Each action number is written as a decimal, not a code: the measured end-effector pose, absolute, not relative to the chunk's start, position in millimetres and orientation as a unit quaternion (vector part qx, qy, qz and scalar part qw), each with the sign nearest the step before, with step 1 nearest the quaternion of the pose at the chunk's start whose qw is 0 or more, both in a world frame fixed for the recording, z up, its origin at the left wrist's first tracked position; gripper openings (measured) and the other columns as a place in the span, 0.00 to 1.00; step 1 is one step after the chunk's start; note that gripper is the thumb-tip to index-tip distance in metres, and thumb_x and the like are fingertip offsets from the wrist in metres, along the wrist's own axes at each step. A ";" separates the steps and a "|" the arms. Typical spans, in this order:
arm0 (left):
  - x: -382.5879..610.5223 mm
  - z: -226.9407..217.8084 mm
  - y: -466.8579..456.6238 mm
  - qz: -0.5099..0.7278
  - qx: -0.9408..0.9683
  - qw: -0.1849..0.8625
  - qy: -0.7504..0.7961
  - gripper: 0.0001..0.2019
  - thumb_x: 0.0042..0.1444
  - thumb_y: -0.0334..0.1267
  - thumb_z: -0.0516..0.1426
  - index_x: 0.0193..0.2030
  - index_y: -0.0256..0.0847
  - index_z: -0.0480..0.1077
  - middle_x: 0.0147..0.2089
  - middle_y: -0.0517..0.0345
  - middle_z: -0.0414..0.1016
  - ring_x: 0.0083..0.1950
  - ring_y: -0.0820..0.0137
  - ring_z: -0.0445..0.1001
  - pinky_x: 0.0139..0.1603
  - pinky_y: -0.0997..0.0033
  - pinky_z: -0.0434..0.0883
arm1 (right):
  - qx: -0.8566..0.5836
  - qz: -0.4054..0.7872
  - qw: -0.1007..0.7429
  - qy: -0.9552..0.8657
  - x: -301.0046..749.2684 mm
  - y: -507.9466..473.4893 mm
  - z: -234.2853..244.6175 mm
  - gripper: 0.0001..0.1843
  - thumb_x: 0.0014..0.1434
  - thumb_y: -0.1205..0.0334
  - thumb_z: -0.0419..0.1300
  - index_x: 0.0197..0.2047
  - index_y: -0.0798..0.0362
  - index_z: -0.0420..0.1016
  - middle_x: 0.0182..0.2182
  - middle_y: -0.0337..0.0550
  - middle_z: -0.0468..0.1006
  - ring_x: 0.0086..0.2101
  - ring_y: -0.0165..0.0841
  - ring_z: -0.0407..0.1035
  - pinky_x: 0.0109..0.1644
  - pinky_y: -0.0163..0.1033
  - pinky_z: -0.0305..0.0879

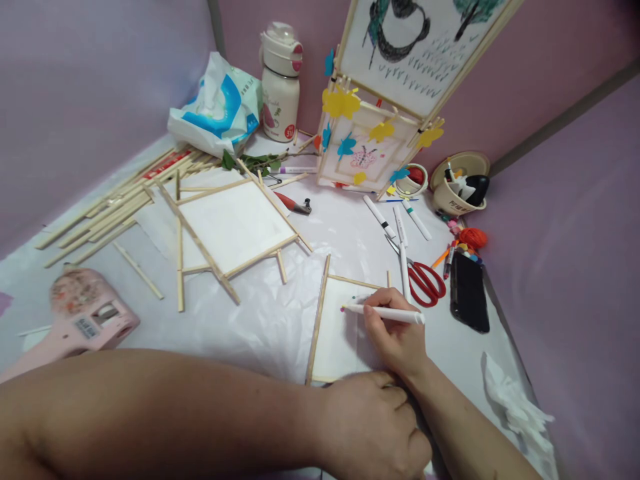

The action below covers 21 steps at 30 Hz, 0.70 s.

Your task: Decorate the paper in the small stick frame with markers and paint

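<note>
My right hand [395, 333] is closed round a white marker [385, 312] whose pink tip touches the top of a small white paper panel [337, 333] framed with thin wooden sticks. My left hand [373, 427] lies curled in a loose fist on the lower edge of that panel, pressing it to the table; I cannot see anything inside the fingers. My left forearm stretches across the front of the view.
A larger stick-framed panel [233, 227], loose wooden sticks [110, 213], a pink glue gun [80, 317], red scissors [425, 280], a black phone [469, 293], markers [400, 223], a decorated lantern [365, 150], a bottle [280, 83], a wipes pack [220, 107], a pen cup [457, 183].
</note>
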State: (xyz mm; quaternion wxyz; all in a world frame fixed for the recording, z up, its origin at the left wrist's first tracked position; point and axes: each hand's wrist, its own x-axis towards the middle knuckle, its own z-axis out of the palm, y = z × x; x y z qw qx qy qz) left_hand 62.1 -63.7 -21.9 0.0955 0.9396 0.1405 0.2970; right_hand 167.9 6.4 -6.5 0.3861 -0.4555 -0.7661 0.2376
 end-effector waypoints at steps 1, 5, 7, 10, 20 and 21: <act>62.0 -21.6 -63.7 0.298 0.939 0.095 0.141 0.16 0.61 0.48 0.59 0.29 0.38 0.71 0.29 0.54 0.75 0.30 0.64 0.72 0.34 0.63 0.66 | -0.457 0.237 0.386 -0.766 167.9 6.4 -6.4 0.05 0.59 0.66 0.58 0.30 0.49 0.69 0.25 0.38 0.72 0.28 0.33 0.68 0.31 0.39 0.63; 61.7 -19.6 -63.4 0.289 0.942 0.105 0.138 0.16 0.61 0.49 0.59 0.30 0.38 0.72 0.28 0.54 0.75 0.30 0.64 0.72 0.34 0.63 0.67 | -0.459 0.237 0.386 -0.764 168.3 5.8 -6.1 0.06 0.59 0.66 0.58 0.30 0.49 0.69 0.24 0.37 0.72 0.27 0.33 0.68 0.30 0.39 0.63; 61.9 -19.2 -63.4 0.287 0.942 0.107 0.137 0.16 0.61 0.49 0.59 0.29 0.38 0.72 0.28 0.54 0.75 0.30 0.64 0.72 0.34 0.64 0.67 | -0.458 0.242 0.387 -0.763 168.9 5.4 -6.5 0.06 0.59 0.66 0.58 0.30 0.49 0.69 0.24 0.37 0.72 0.27 0.32 0.68 0.31 0.39 0.63; 62.2 -20.0 -63.3 0.289 0.941 0.108 0.141 0.16 0.61 0.48 0.59 0.29 0.38 0.72 0.28 0.55 0.74 0.29 0.64 0.72 0.34 0.64 0.67 | -0.452 0.250 0.388 -0.763 169.6 5.1 -7.6 0.06 0.60 0.66 0.58 0.30 0.50 0.68 0.25 0.37 0.72 0.28 0.32 0.67 0.32 0.39 0.63; 61.8 -20.5 -63.1 0.281 0.944 0.108 0.137 0.16 0.62 0.48 0.58 0.30 0.37 0.72 0.29 0.54 0.75 0.30 0.64 0.72 0.36 0.63 0.67 | -0.445 0.267 0.428 -0.740 173.6 4.6 -12.6 0.03 0.59 0.67 0.59 0.34 0.50 0.69 0.28 0.38 0.71 0.28 0.31 0.65 0.31 0.38 0.62; 61.7 -20.2 -62.9 0.279 0.944 0.109 0.137 0.16 0.63 0.48 0.58 0.30 0.37 0.72 0.29 0.54 0.75 0.30 0.64 0.72 0.36 0.63 0.67 | -0.444 0.274 0.436 -0.733 174.3 4.3 -13.5 0.03 0.59 0.66 0.59 0.35 0.49 0.69 0.29 0.38 0.70 0.28 0.31 0.65 0.30 0.38 0.62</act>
